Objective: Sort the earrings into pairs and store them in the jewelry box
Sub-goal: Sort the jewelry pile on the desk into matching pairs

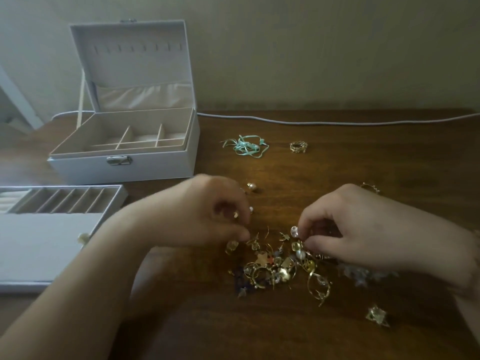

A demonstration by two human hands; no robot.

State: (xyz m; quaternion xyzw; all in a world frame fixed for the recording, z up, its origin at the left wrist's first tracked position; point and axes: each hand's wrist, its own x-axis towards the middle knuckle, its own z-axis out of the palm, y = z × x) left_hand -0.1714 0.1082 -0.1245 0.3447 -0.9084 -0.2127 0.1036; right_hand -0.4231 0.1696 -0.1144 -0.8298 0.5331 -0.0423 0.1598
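Observation:
A tangled heap of gold earrings (280,268) lies on the dark wooden table (350,165). My left hand (207,211) hovers at the heap's upper left, fingers curled, pinching a small gold earring (235,214). My right hand (363,227) is at the heap's upper right, fingertips pinching a pale crystal earring (294,231). The white jewelry box (124,162) stands open at the back left, its divided compartments showing. Its removed tray (62,201) with slotted rows sits at the left edge.
A mint ribbon (246,146) and a gold ring (298,147) lie behind the heap. A pearl earring (251,187) sits near my left hand. A star-shaped earring (376,315) lies front right. A white cable (311,122) runs along the wall.

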